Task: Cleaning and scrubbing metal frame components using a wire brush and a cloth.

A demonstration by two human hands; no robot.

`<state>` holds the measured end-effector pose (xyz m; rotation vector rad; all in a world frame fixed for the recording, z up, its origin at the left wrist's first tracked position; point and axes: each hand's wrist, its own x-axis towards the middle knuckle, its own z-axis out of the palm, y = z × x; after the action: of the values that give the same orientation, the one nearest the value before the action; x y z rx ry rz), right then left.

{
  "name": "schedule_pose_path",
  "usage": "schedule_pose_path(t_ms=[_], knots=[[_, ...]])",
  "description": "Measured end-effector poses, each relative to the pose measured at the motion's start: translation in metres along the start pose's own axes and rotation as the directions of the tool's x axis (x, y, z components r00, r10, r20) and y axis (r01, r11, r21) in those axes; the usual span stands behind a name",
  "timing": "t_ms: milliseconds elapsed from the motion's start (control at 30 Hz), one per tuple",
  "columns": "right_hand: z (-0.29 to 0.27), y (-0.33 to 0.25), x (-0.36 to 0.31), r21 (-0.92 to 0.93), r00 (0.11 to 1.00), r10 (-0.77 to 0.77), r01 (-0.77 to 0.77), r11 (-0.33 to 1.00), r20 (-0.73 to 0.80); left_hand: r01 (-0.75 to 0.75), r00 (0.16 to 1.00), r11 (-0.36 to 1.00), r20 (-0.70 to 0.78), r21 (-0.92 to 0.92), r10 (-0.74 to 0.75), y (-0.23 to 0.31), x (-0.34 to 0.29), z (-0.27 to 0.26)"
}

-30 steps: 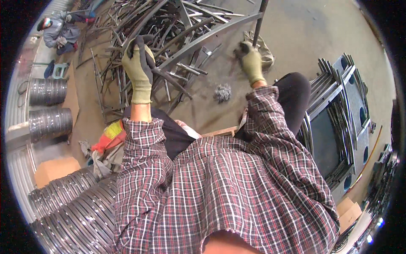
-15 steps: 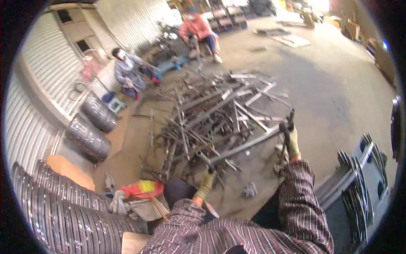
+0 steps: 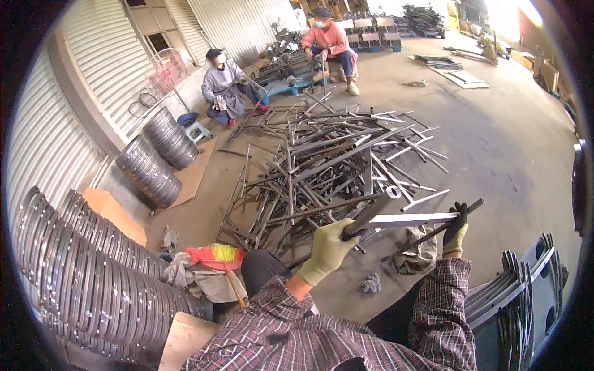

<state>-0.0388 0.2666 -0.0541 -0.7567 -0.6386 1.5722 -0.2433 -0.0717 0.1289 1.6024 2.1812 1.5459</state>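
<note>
The person's left hand (image 3: 327,250), in a pale yellow-green glove, is curled tight around a dark round metal tube (image 3: 371,213). The tube is short and thick, and its open end points up and away, so it shows as a little ring. The right hand (image 3: 456,230), in a dark glove with a yellow-green cuff, is closed around the far end of a flat, light grey metal bar (image 3: 411,219). That bar is long and straight with sharp edges, and it looks shiny where the light hits it. It runs sideways between the two hands, in the air just above the floor. A thin dark rod (image 3: 442,226) goes slanting through the right hand too, sticking out past the fingers at the top and down toward a crumpled rag (image 3: 416,253) on the floor. The tube and the bar seem to meet near the left hand, but the join is hard to tell. Just behind the hands is a big messy pile of metal bars and frames (image 3: 328,161), grey and a bit rusty, lying every which way on the concrete floor (image 3: 507,142). On the left stand rows of metal hoops (image 3: 80,278). Far back, two other people (image 3: 226,83) sit low by the pile. The person's sleeves are red and white plaid.
</note>
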Motion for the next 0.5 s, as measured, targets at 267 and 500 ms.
schedule_pose_path(t_ms=[267,500], knots=[[-0.054,0.043,0.038,-0.007,0.972,0.134,-0.138,0.990,-0.190,-0.056,0.998,0.989,-0.019,0.140,0.060,0.017,-0.008,0.038],[-0.051,0.042,0.047,-0.080,0.977,0.141,-0.155,0.985,-0.159,-0.021,0.999,0.987,-0.044,0.160,0.028,0.003,0.000,0.045]])
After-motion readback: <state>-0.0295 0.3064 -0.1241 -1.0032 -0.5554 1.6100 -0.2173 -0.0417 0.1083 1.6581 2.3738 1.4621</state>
